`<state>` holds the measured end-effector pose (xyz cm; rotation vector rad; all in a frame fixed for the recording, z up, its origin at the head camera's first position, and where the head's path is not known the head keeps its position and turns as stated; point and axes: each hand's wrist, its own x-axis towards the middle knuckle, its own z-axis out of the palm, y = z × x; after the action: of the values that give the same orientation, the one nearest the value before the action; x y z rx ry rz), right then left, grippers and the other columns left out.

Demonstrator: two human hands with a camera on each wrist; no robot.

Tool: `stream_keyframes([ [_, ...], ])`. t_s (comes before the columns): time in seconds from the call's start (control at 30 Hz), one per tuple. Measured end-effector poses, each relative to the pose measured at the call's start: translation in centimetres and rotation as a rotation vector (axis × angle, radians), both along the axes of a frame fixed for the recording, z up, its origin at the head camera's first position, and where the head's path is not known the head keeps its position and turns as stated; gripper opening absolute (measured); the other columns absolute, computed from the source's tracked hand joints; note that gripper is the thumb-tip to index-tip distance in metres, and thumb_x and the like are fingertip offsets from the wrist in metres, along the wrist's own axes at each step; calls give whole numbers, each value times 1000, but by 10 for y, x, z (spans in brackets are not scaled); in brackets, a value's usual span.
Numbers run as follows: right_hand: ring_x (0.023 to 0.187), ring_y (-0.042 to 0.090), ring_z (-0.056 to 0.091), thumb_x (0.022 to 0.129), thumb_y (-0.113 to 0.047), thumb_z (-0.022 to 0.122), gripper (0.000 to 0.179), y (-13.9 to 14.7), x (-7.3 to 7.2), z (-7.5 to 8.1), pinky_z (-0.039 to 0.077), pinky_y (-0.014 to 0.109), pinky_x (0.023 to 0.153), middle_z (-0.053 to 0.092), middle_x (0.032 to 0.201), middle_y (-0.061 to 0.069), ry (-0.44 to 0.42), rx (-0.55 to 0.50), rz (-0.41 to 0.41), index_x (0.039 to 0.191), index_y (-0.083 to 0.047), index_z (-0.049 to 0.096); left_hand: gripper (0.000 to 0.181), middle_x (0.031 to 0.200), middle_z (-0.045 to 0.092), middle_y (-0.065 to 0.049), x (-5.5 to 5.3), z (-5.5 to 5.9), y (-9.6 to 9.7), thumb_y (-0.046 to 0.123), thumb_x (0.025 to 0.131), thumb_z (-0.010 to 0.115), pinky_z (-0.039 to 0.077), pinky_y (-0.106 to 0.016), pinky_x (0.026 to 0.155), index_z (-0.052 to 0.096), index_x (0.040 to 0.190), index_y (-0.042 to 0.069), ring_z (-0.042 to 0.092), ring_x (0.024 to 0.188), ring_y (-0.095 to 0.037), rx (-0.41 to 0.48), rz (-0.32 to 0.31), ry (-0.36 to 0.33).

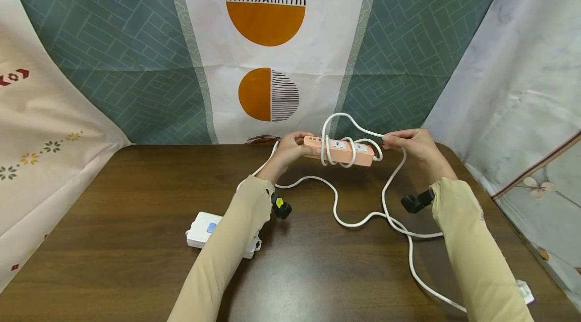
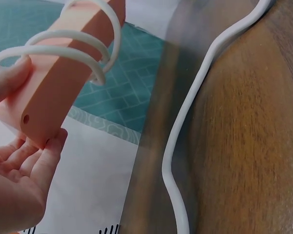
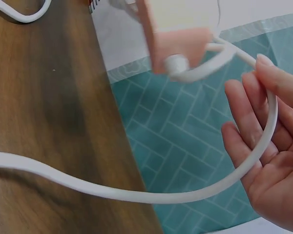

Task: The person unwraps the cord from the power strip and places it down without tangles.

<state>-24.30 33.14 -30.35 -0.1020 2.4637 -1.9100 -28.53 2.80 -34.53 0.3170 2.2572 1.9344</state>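
A pink power strip (image 1: 338, 151) with white sockets is held up over the far side of the table. My left hand (image 1: 290, 150) grips its left end, thumb on one face and fingers beneath, as the left wrist view shows. The strip's white cord (image 1: 353, 153) loops around its body a few times. At the right end, the cord leaves the strip through a round collar (image 3: 177, 64). My right hand (image 1: 410, 145) pinches the cord between thumb and forefinger, just right of the strip. From there the cord (image 3: 185, 196) hangs down to the table.
The cord (image 1: 349, 224) winds across the brown wooden table (image 1: 136, 191). A white box-shaped device (image 1: 199, 230) lies partly behind the left forearm. Near the right forearm sits a white plug (image 1: 525, 291). Patterned cloth (image 1: 408, 59) hangs along the back and sides.
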Motion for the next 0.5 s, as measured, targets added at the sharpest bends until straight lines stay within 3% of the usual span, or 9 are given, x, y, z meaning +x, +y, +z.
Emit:
stream_keyframes([
  [0.27,73,3,65,83,-16,67,12,13,10,7,38,10,79,69,71,-9,-8,38,61,79,-27,72,48,108,60,-13,-2,-3,2,6,72,73,42,-23,75,56,117,1,53,94,-18,-12,90,-8],
  [0.5,70,5,66,84,-11,66,16,26,15,8,41,10,75,69,69,-7,39,82,100,79,-24,72,47,103,61,-11,-4,-5,3,7,71,74,42,-22,71,58,114,2,53,88,-16,-2,146,-4],
])
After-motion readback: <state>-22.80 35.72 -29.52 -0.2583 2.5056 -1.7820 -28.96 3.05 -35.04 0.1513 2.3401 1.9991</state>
